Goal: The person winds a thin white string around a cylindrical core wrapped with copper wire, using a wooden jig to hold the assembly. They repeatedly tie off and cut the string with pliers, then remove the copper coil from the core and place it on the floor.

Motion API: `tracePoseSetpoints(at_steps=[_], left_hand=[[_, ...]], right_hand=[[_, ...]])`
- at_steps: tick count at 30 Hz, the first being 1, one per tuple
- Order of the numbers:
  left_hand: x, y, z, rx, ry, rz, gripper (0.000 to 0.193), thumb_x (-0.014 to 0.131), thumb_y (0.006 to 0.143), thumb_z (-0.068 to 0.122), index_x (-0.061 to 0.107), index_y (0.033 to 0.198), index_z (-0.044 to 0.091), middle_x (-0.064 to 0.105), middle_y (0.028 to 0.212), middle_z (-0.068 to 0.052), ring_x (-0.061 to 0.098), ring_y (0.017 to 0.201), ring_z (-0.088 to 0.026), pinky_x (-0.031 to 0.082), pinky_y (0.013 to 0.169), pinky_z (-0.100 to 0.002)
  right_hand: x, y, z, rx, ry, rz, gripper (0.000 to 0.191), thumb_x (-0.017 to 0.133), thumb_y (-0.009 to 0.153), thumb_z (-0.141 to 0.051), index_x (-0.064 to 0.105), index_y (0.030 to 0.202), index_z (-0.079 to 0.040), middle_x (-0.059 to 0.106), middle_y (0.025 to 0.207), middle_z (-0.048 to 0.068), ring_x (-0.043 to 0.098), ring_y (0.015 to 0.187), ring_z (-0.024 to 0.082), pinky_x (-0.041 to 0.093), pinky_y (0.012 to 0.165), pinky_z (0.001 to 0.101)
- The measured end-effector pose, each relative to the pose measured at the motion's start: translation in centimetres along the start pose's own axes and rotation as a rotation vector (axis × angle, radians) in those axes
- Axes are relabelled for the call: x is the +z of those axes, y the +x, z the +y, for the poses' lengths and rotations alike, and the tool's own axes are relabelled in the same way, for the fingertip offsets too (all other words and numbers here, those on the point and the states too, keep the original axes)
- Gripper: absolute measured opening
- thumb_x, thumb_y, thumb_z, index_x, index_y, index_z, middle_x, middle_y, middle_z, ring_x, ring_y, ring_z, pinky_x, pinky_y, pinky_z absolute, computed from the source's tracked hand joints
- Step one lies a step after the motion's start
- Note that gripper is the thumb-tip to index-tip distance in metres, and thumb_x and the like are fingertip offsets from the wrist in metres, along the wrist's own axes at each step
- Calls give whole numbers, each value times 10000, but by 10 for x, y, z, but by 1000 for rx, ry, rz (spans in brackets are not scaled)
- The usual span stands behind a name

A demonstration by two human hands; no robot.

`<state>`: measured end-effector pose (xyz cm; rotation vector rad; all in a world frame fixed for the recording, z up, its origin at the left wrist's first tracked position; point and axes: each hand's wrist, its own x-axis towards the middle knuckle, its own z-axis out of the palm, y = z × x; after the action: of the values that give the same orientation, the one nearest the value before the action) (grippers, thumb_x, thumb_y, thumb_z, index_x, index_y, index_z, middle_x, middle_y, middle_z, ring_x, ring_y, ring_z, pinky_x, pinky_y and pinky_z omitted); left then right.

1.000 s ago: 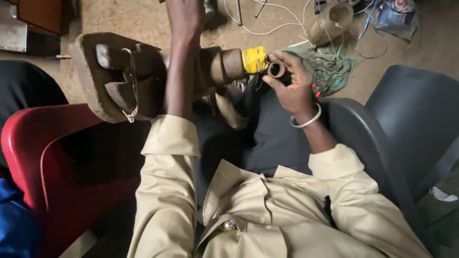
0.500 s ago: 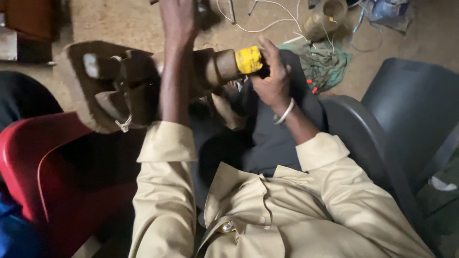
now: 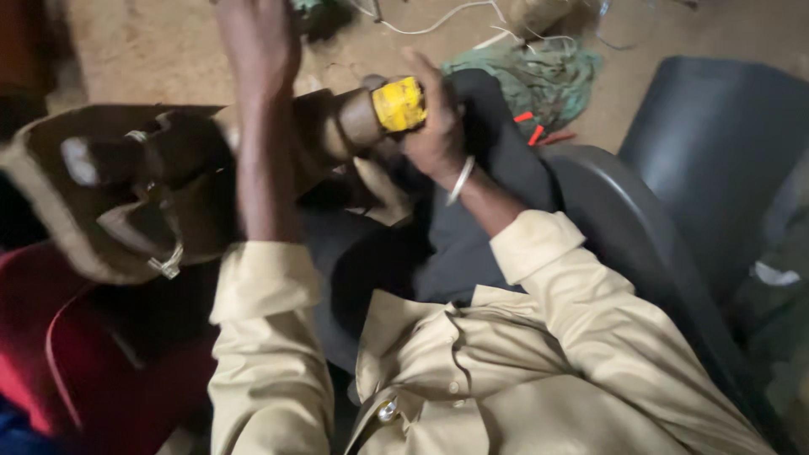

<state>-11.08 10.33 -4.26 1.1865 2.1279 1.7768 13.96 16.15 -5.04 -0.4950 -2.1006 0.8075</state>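
A large dusty brown machine part with a flat base and metal brackets lies across my lap. A brown cylinder sticks out of it to the right and ends in a yellow cap. My right hand, with a silver bangle on the wrist, is closed around the cylinder's yellow end. My left hand is raised beyond the part, its forearm crossing in front of it. The hand is blurred, and what it grips is hidden.
I sit in a dark grey plastic chair, with a second grey chair to its right. A red chair is at lower left. A green net bundle, white cables and small red pieces lie on the dirt floor.
My right hand, which held a small dark ring beside the yellow cap, has moved onto the cap and closed around it. My view has shifted closer and to the right.
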Motion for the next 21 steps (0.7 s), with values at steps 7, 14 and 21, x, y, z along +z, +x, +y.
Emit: tracePoseSetpoints(at_steps=[7,14,21], left_hand=[[-5,11,-7,-8,-5,-38,397,390,1214,283,521,908,66,448,818,-20,395,702,-118,357,661,-318],[-20,16,-15,70,4,-65,455,364,1246,316,536,919,51,461,790,-5,374,645,-117,318,603,-295],[-38,31,-43,51,164,-70,457,353,1236,333,612,1026,20,384,744,-30,285,598,-130,268,596,-318]], right_hand=[[-2,5,1,60,15,-37,887,889,801,-77,410,1547,-117,621,1383,92,652,1222,312,466,1037,400],[-9,14,-2,44,-108,-83,904,873,800,-138,381,1558,-114,637,1376,83,605,1234,271,401,1080,433],[-20,40,-4,18,-209,-172,888,889,837,-314,400,1549,-112,637,1335,57,575,1274,259,363,1079,437]])
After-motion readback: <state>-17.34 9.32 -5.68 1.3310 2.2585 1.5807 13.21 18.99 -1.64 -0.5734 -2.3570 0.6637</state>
